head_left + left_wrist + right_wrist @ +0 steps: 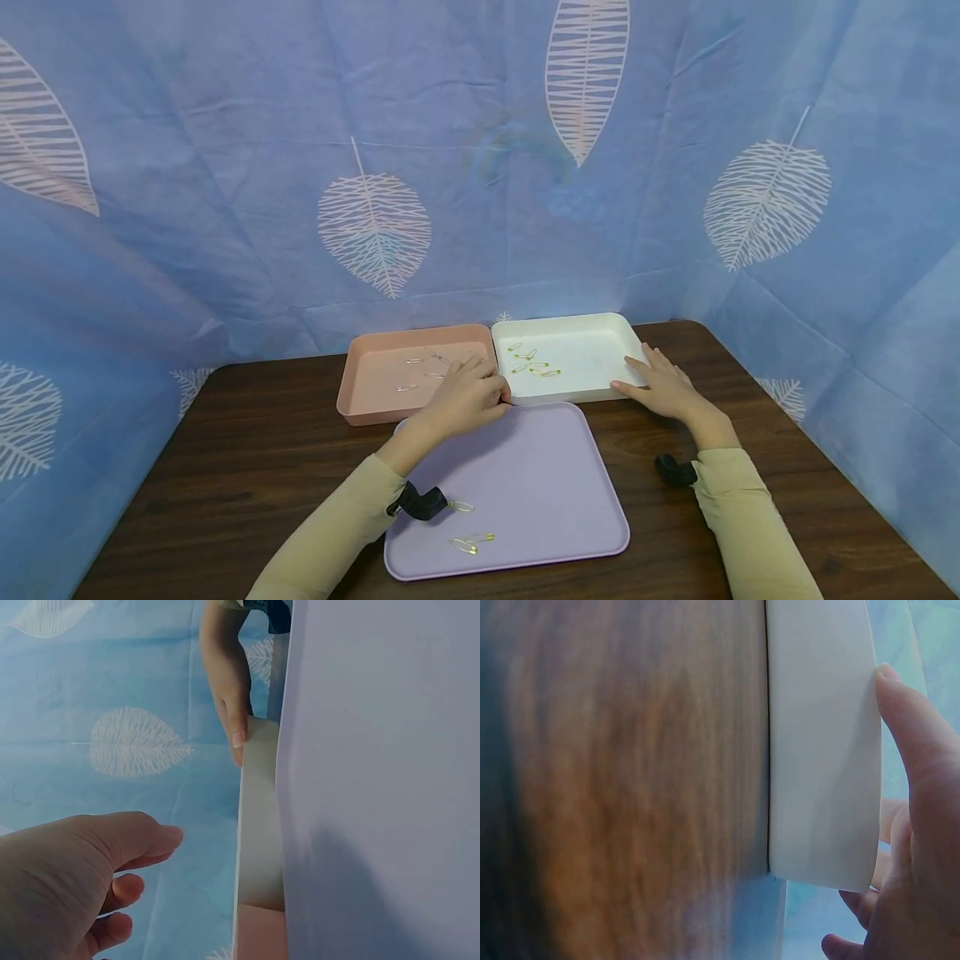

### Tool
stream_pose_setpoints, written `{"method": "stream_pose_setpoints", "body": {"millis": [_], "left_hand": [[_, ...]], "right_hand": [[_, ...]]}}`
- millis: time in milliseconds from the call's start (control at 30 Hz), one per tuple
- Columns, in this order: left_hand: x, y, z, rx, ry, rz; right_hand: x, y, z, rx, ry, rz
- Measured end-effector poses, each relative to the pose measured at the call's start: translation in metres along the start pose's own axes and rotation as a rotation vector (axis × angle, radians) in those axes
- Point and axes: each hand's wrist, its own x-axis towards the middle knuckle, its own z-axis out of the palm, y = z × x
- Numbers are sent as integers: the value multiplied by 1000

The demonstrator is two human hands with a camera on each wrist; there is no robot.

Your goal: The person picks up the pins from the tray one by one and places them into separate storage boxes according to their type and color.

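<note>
My left hand (468, 393) hangs over the right front part of the pink tray (360, 407), close to where it meets the white tray (551, 398). Its fingers are loosely curled, and in the left wrist view nothing shows between the thumb (154, 838) and fingers. My right hand (663, 387) rests at the white tray's front right corner, thumb (904, 712) on the rim and the other fingers spread. Several silver safety pins (407, 388) lie in the pink tray, several gold safety pins (519, 367) in the white one.
A flat lilac tray (525, 483) lies in front of the other two, with a few gold safety pins (463, 547) near its front left. All stand on a dark wooden table (262, 450). A blue leaf-patterned cloth (465, 208) hangs behind.
</note>
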Motion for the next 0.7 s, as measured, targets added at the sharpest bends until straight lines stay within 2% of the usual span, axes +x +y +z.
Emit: {"method": "stream_pose_setpoints", "body": {"millis": [133, 700], "left_hand": [[-13, 0, -3, -17, 4, 1], [-60, -1, -17, -51, -69, 3]], "right_hand": [[0, 0, 0, 8, -3, -3], [0, 4, 3, 24, -21, 2]]}}
